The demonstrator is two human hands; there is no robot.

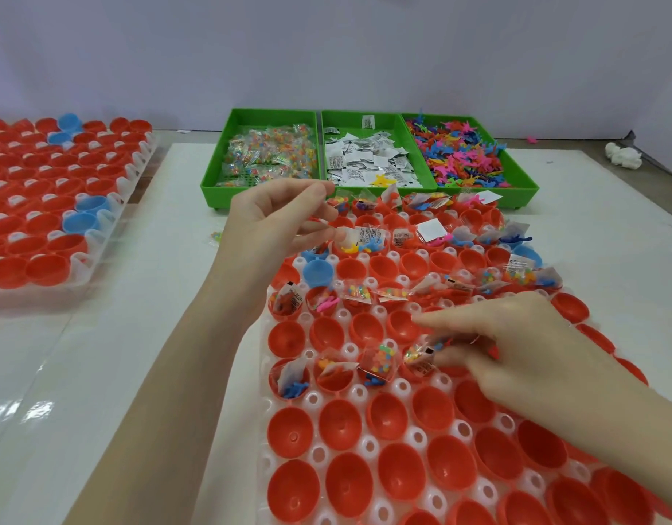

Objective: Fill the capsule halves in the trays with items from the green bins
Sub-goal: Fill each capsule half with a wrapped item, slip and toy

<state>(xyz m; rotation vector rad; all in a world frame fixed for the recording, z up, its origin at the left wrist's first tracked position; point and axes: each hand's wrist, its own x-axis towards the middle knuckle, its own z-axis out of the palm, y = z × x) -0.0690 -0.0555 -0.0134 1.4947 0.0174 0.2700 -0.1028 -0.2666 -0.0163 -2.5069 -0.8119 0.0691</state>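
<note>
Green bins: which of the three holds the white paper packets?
The middle bin, between the bin of clear bead bags and the bin of coloured plastic figures.

- The white paper slips (368, 161) in the middle green bin (376, 117) bear small black print, too small to read
- The slips in the filled capsule halves (370, 236) show the same black print, likewise unreadable
- No brand, number or sign can be made out elsewhere
</note>
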